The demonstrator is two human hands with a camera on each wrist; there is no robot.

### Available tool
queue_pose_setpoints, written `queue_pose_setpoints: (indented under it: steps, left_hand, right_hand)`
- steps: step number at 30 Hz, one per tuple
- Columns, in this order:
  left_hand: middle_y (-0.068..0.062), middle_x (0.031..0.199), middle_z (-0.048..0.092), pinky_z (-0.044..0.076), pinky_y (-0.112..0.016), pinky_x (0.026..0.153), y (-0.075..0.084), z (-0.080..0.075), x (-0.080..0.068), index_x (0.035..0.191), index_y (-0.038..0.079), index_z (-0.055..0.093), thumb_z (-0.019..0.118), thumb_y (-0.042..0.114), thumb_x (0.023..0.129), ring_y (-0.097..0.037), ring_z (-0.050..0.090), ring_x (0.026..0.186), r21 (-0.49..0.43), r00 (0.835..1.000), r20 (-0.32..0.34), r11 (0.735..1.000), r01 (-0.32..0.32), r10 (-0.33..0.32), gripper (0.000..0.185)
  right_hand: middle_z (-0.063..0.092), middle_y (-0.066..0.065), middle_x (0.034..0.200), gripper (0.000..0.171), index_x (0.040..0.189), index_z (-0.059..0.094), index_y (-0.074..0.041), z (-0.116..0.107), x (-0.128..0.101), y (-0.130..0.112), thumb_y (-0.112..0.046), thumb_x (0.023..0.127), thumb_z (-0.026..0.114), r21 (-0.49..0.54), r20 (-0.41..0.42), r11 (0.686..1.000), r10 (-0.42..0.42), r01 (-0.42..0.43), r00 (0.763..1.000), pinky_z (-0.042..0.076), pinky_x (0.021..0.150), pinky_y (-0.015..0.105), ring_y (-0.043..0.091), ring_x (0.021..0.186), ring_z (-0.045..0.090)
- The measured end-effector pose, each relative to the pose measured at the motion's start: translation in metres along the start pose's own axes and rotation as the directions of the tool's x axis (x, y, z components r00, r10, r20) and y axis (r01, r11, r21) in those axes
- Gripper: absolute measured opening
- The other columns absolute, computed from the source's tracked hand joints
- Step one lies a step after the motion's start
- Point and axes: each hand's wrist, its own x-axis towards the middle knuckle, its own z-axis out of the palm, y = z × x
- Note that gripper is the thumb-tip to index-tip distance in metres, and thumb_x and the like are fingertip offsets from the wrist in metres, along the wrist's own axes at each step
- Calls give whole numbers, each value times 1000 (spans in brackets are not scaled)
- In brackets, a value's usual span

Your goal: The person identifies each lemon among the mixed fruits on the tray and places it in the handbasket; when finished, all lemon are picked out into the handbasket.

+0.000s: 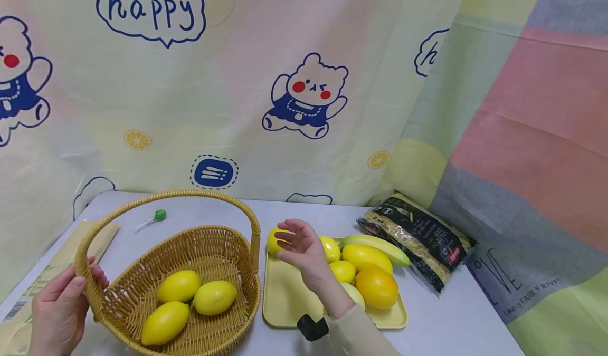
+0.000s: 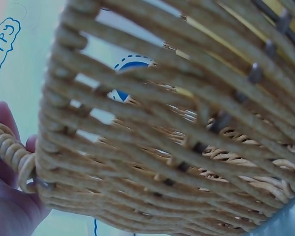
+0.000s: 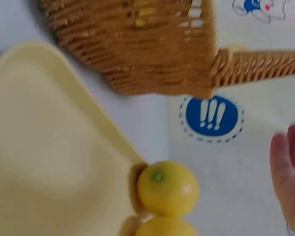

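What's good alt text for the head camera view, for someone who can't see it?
A person's left hand grips the handle of a wicker basket holding three lemons, while the right hand hovers over a tray of mostly yellow fruit. A black-labelled packet lies at right and a green lollipop behind the basket, before a cartoon-printed cloth.

- A white counter [image 1: 442, 324], its back edge running along the cloth.
- A green lollipop [image 1: 160, 215] with a pale stick, lying toward the back left.
- A long pale packet [image 1: 66, 253] with a barcode, along the left side.
- A black-labelled clear bag [image 1: 418, 237] at the back right, its contents yellowish.
- A hanging cloth [image 1: 247, 82] printed with bears, orange slices and "happy", with pink, grey and yellow-green blocks rightward.
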Motion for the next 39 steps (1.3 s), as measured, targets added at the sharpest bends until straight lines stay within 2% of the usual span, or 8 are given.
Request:
queue_pose_setpoints:
  steps: [3, 6, 14, 20, 30, 36, 39]
  left_hand:
    - [-17, 88, 68, 55, -26, 70, 0, 0, 0, 115, -12, 58, 37, -14, 92, -21, 65, 76, 20, 1000, -18, 1000, -3, 3, 31]
    - [-17, 88, 68, 55, -26, 70, 0, 1, 0, 115, -12, 58, 37, -14, 92, -21, 66, 76, 22, 1000, -20, 1000, -9, 10, 31]
    - [-18, 90, 68, 55, -27, 70, -2, 0, -1, 115, -14, 57, 36, -15, 92, -21, 67, 78, -2, 1000, -2, 1000, -16, 16, 32]
    - [-16, 88, 68, 55, -26, 70, -2, 1, 0, 115, -12, 58, 36, -13, 93, -21, 66, 77, 12, 1000, 10, 1000, -5, 5, 31]
    - [-16, 89, 68, 55, -26, 70, -1, 0, 0, 115, -12, 58, 37, -14, 92, -20, 66, 78, 33, 1000, -19, 999, -11, 11, 32]
    - [-18, 90, 67, 55, -28, 71, -2, -1, 0, 116, -14, 57, 35, -14, 92, -22, 66, 79, -12, 999, 24, 1000, -21, 21, 32]
    - [-17, 90, 67, 55, -27, 70, -2, -1, 0, 116, -13, 57, 36, -14, 92, -21, 66, 79, 10, 1000, 4, 1000, -17, 17, 32]
  right_hand:
    - [52, 8, 124, 57, 126, 45, -7, -2, 10, 8, 10, 75, 66, -44, -157, 997, 56, -64, 986, 38, 102, 48, 36, 117, 49]
    - [48, 15, 129, 59, 130, 41, -4, -2, 19, 18, 10, 77, 63, -75, -255, 990, 94, -116, 962, 36, 104, 49, 38, 120, 45]
    - [39, 21, 138, 66, 132, 42, -2, 3, 30, 49, 2, 73, 71, -142, -399, 973, 111, -181, 910, 28, 108, 49, 40, 130, 34]
    - [41, 20, 137, 66, 129, 45, 2, 9, 34, 64, 2, 69, 74, -214, -481, 953, 89, -215, 872, 25, 111, 46, 37, 133, 31]
    - [49, 19, 129, 64, 122, 52, 1, 20, 47, 77, 1, 62, 73, -354, -597, 874, 63, -332, 800, 42, 97, 44, 32, 115, 48]
    - [51, 17, 124, 66, 121, 54, -2, 25, 52, 86, 9, 58, 71, -429, -651, 800, 49, -420, 758, 42, 93, 43, 29, 109, 49]
    - [51, 17, 124, 66, 120, 54, -3, 25, 53, 88, 11, 58, 70, -456, -663, 774, 35, -440, 748, 41, 95, 45, 30, 110, 48]
